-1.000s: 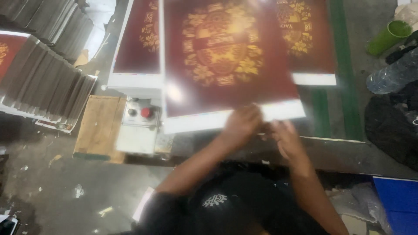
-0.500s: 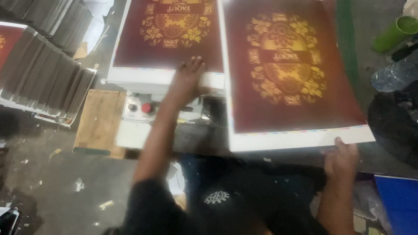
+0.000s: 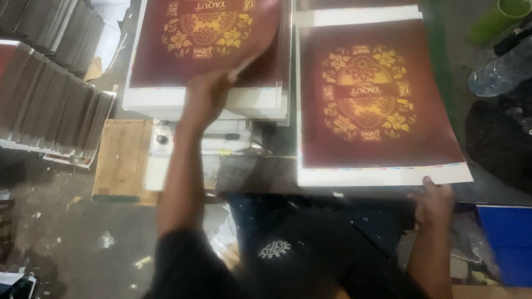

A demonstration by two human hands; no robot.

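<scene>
My left hand [image 3: 208, 94] grips the near edge of the top maroon sheet with a gold floral print [image 3: 205, 39] and lifts it off the white-edged stack [image 3: 166, 102] at upper left. A second maroon and gold printed sheet [image 3: 377, 105] lies flat to the right. My right hand [image 3: 433, 200] holds its near right corner, fingers curled at the white margin.
Fanned piles of grey card [image 3: 50, 99] lie at the left. A wooden board [image 3: 119, 158] and a white control box [image 3: 166, 149] sit below the left stack. At the right are a green tube [image 3: 496, 19], a clear plastic bottle [image 3: 499, 69], dark cloth [image 3: 499, 144] and a blue box [image 3: 507, 243].
Both hands pulled one sheet to the right and set it flat. My left hand then went back to the left stack and now lifts its top sheet.
</scene>
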